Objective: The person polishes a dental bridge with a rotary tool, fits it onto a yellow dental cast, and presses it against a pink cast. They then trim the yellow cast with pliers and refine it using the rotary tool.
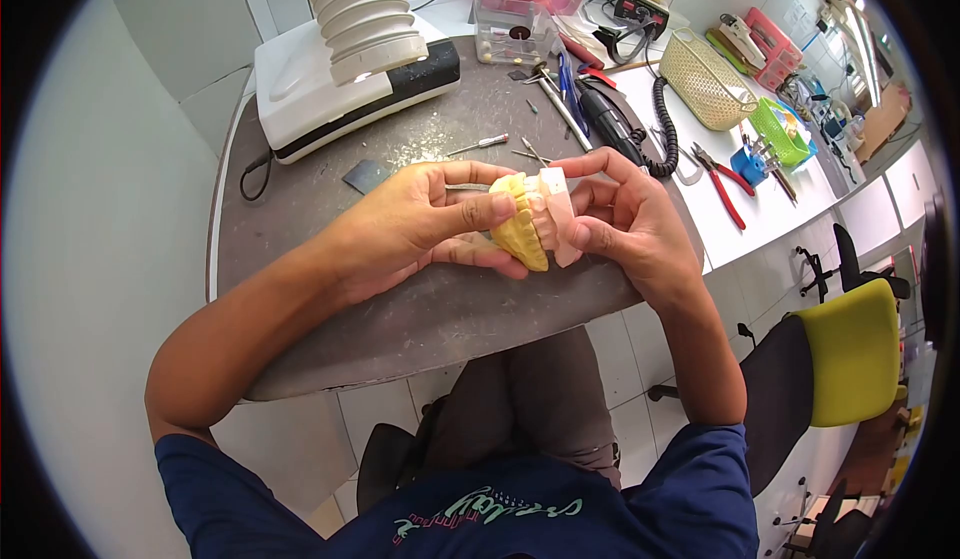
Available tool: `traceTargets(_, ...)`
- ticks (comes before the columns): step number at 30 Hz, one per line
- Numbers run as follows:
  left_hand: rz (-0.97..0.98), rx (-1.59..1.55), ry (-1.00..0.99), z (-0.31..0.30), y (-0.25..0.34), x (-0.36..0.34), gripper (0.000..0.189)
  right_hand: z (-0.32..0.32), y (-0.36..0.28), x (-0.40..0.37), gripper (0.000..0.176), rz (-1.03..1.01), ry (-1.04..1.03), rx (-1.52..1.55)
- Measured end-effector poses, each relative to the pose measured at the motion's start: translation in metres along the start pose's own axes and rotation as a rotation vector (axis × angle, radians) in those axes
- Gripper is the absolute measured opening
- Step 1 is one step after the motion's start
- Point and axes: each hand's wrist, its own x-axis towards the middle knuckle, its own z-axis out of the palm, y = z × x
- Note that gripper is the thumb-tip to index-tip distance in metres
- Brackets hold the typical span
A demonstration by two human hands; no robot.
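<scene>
Grey workbench [400, 334] beneath a yellow cast [520, 244] and a pink cast [556, 194]

We hold the two toothed casts together above the workbench, near its front edge, teeth facing teeth. Our left hand [410, 214] pinches the yellow one between thumb and fingers; our right hand [635, 224] is clasped on the pink one. Just beyond lie a slim tool [494, 141] and scattered pale crumbs [420, 147]. Farther off are a black handpiece [606, 121] with a coiled cord [659, 124] and, to the left, a white machine [300, 74] and a ribbed hose [362, 14]. To the right, red-handled pliers [725, 181] rest on a white surface [715, 244] near a cream basket [708, 79], with a yellow-green chair [855, 349] farther out.
</scene>
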Motion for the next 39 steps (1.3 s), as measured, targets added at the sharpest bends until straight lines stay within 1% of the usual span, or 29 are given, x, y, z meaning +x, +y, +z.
traceTargets(7, -0.006, 0.053, 0.01, 0.0009, -0.0002, -0.0007, 0.063, 0.0029, 0.0052, -0.003, 0.058, -0.071, 0.016, 0.063)
traceTargets(16, 0.004, 0.056, 0.02, 0.0036, 0.0018, -0.0029, 0.062, 0.0032, 0.0067, -0.0048, 0.058, -0.148, 0.032, -0.004)
traceTargets(22, 0.045, 0.09, 0.037, 0.0031, 0.0015, -0.0029, 0.061, 0.0035, 0.0045, -0.0062, 0.059, -0.13, 0.035, 0.0)
traceTargets(28, 0.025, 0.102, 0.047, 0.0014, 0.0, -0.0019, 0.062, 0.0033, 0.0059, -0.0061, 0.058, -0.085, 0.044, 0.002)
traceTargets(39, -0.004, 0.101, 0.101, 0.0036, 0.0017, -0.0024, 0.061, 0.0036, 0.0073, -0.0058, 0.054, -0.076, 0.065, 0.018)
